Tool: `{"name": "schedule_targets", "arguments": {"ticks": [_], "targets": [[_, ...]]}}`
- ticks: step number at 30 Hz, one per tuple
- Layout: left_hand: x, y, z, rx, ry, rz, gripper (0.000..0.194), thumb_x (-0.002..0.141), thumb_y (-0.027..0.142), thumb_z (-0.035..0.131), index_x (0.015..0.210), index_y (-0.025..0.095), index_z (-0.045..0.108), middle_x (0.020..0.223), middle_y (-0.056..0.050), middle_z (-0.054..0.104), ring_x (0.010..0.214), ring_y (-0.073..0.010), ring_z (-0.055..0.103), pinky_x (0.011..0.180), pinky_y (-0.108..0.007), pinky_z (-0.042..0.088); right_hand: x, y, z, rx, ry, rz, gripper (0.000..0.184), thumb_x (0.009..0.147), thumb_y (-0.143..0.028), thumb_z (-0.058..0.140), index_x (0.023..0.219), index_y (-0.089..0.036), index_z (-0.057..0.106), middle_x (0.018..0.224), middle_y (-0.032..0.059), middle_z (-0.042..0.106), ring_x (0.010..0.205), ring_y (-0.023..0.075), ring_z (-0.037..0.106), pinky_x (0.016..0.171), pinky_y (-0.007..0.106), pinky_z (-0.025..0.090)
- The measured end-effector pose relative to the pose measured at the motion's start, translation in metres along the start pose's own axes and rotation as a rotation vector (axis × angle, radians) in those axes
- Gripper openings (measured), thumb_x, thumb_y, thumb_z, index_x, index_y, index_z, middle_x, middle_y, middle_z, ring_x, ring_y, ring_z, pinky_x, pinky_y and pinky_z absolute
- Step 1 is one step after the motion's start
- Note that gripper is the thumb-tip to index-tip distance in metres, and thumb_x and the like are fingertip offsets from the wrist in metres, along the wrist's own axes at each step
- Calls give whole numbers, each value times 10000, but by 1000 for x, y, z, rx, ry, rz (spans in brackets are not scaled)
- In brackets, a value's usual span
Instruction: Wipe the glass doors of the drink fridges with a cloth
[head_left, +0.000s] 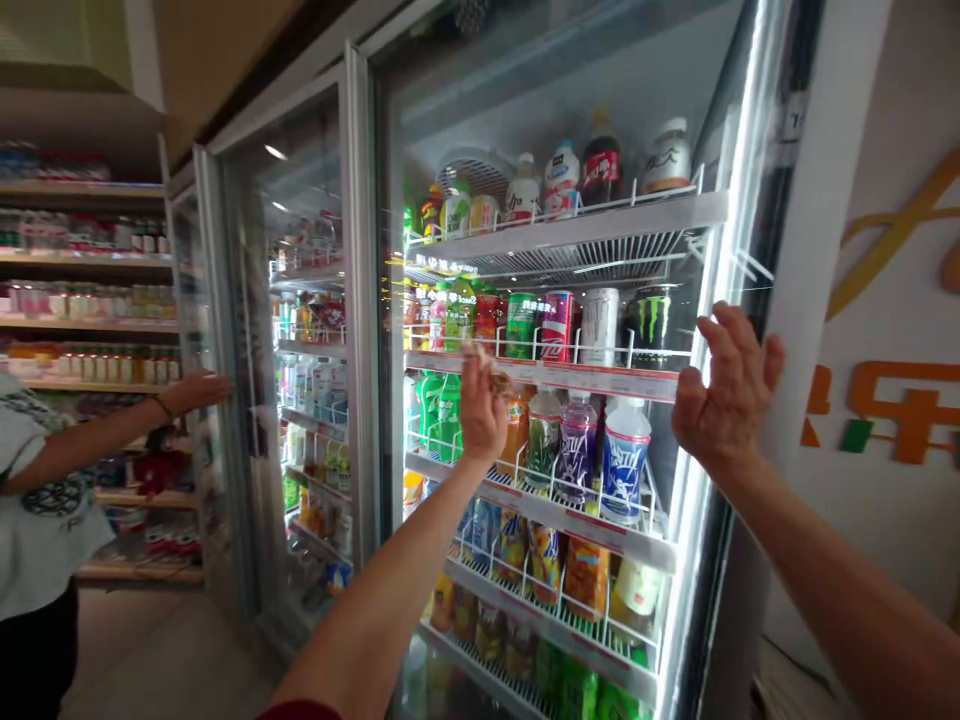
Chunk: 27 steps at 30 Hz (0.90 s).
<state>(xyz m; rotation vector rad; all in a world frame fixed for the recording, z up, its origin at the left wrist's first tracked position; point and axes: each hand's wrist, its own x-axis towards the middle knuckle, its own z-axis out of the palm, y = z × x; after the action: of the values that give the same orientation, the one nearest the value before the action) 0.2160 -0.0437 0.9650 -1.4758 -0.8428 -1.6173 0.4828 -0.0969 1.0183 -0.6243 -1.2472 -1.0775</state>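
My left hand [484, 420] is raised in front of the fridge's glass door [390, 300], fingers pointing up. A small, crumpled-looking pale brown thing [499, 381] shows at its fingers, too blurred to name. Near the lit right edge of the fridge [694, 520], my right hand [727, 400] is up with bent fingers spread apart and nothing seen in it. Whether either hand touches the glass or frame is unclear. Behind the glass are a Monster can [652, 322], a white can [600, 326], a blue-labelled bottle [626, 455] and a purple bottle [577, 445].
More bottles fill the wire-fronted shelves [645, 212] above and below. At left, a person [45, 500] stretches an arm to the edge of another fridge door [217, 400]. Beyond are stocked store shelves [82, 322]. A white wall [825, 520] with orange lettering stands at right.
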Motion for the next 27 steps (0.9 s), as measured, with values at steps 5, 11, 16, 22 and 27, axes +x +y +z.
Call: {"name": "schedule_targets", "arguments": {"ticks": [5, 11, 16, 22, 27], "targets": [[13, 13, 10, 22, 90, -34, 516, 903, 199, 283, 1411, 164, 195, 1501, -90, 158, 1391, -227, 102, 1136, -471, 215, 1, 0, 1, 9, 18, -12, 489, 849, -311, 305, 1315, -185, 384, 1335, 124, 478, 1268, 231, 416, 1074, 452, 221], [13, 36, 14, -77, -92, 263, 521, 887, 253, 343, 1395, 238, 229, 1468, -22, 272, 1373, -197, 193, 1106, -419, 308, 1, 1, 1, 39, 62, 7, 486, 831, -302, 342, 1294, -184, 427, 1316, 118, 502, 1243, 242, 446, 1056, 466, 261], [37, -20, 6, 20, 200, -218, 480, 887, 173, 283, 1365, 132, 291, 1482, -121, 206, 1385, -241, 139, 1128, -523, 194, 1, -3, -2, 29, 15, 14, 480, 853, -284, 313, 1322, -207, 380, 1328, 117, 489, 1267, 225, 418, 1068, 468, 240], [-5, 55, 16, -141, -209, 352, 524, 865, 215, 365, 1381, 237, 275, 1435, -22, 337, 1373, -210, 189, 1109, -464, 286, 0, -1, -3, 8, -56, 0, 485, 861, -281, 302, 1344, -236, 323, 1360, 87, 448, 1296, 212, 374, 1074, 484, 217], [-10, 7, -12, -155, -233, 202, 481, 856, 294, 398, 1332, 235, 356, 1396, -43, 395, 1347, -205, 269, 1115, -440, 275, 0, -3, -4, -9, -83, 20, 482, 870, -272, 279, 1350, -234, 304, 1361, 91, 440, 1296, 212, 370, 1075, 484, 206]]}}
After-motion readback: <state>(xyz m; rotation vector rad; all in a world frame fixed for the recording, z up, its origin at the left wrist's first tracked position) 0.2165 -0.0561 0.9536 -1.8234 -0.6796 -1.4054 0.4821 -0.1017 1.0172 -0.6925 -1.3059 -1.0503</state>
